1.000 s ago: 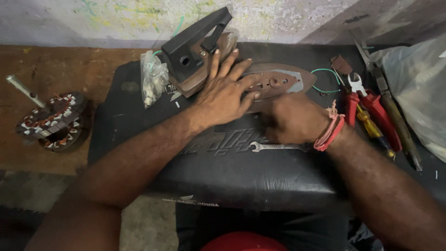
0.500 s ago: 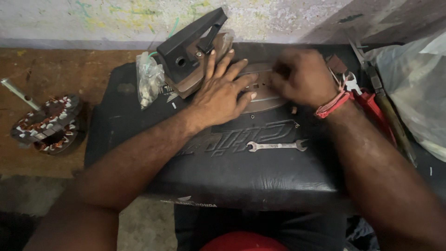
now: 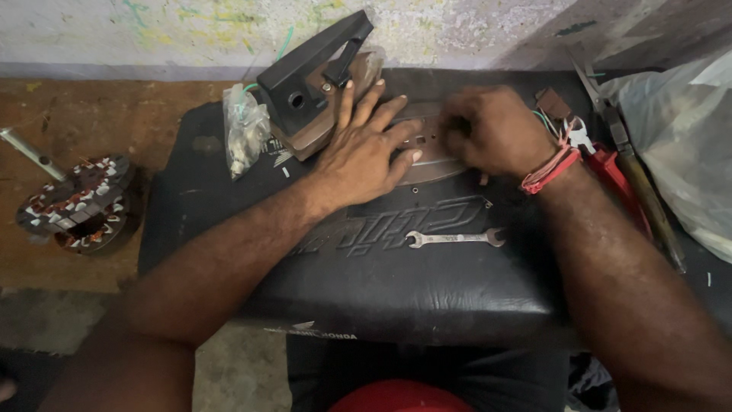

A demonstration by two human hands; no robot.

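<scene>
My left hand (image 3: 364, 149) lies flat, fingers spread, on a brown metal iron soleplate (image 3: 431, 162) that rests on a black padded seat (image 3: 358, 275). My right hand (image 3: 494, 131), with red thread bands at the wrist, is curled over the right part of the same plate; what its fingertips hold is hidden. A black iron housing with handle (image 3: 309, 65) lies tilted just beyond my left fingers. A small open-end spanner (image 3: 454, 239) lies on the seat, below both hands and untouched.
A clear plastic bag of small parts (image 3: 245, 136) lies left of the housing. A wound motor stator with a shaft (image 3: 72, 204) sits on the brown floor at left. Red-handled pliers and other tools (image 3: 610, 164) and a large plastic bag (image 3: 682, 145) are at right.
My right hand moved from near the spanner up onto the right part of the soleplate. My left hand stayed pressed on the plate. The spanner is now uncovered.
</scene>
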